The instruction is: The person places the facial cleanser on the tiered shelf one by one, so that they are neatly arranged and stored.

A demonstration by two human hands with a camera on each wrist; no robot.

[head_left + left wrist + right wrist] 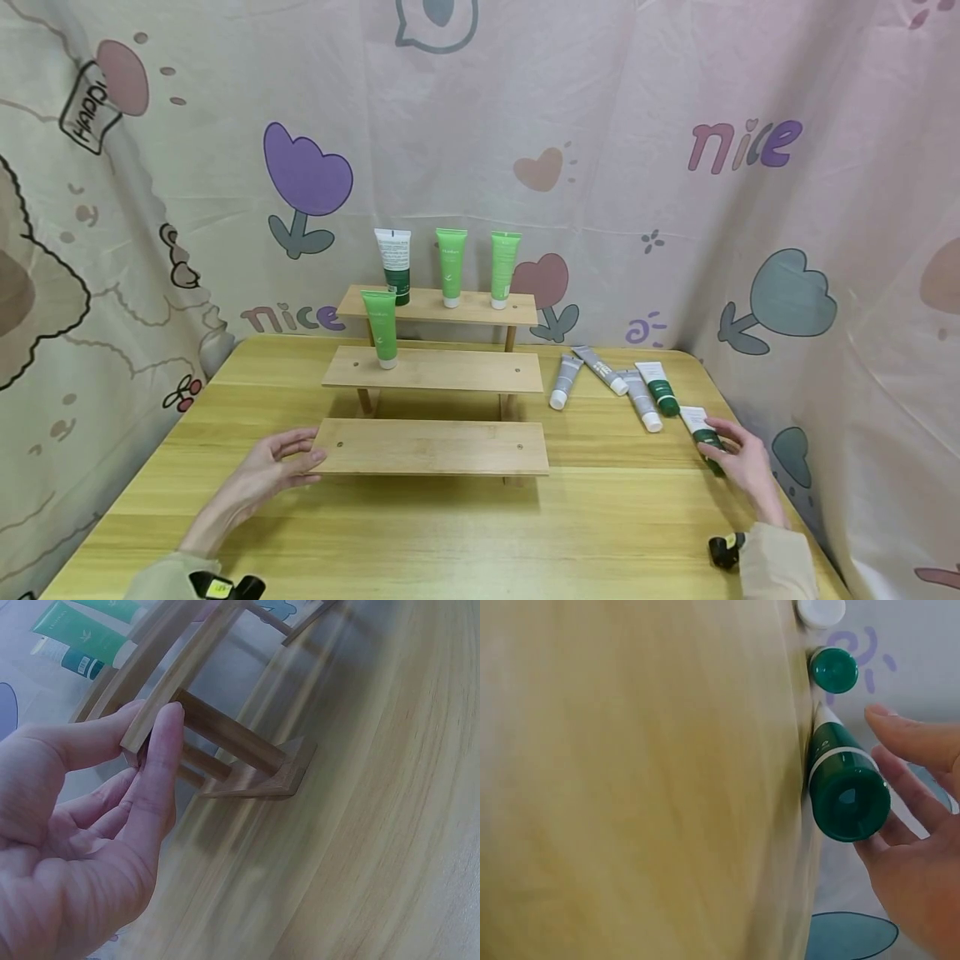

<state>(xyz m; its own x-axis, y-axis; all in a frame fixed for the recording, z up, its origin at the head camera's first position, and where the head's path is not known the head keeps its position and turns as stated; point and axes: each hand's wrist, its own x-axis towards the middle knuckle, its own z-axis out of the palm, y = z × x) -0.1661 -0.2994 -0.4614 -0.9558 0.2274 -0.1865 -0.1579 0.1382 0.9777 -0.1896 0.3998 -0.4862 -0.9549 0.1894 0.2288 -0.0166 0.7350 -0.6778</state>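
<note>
My left hand (273, 467) holds the left end of the lowest board of a three-tier wooden display stand (431, 447). In the left wrist view the edge of that board (161, 694) sits between thumb and finger. At the right, my right hand (738, 458) reaches over a white-and-green squeeze tube (702, 433) lying on the table. The right wrist view has this tube's green cap (849, 802) facing the camera, the thumb (907, 739) spread away from it and the other fingers close along its far side.
On the top board stand a white-and-green tube (395, 258) and two light green tubes; another light green tube (382, 329) stands on the middle board. Several grey tubes (566, 379) and another white-and-green tube (657, 387) lie right of the stand. A printed curtain (615, 100) hangs behind the table.
</note>
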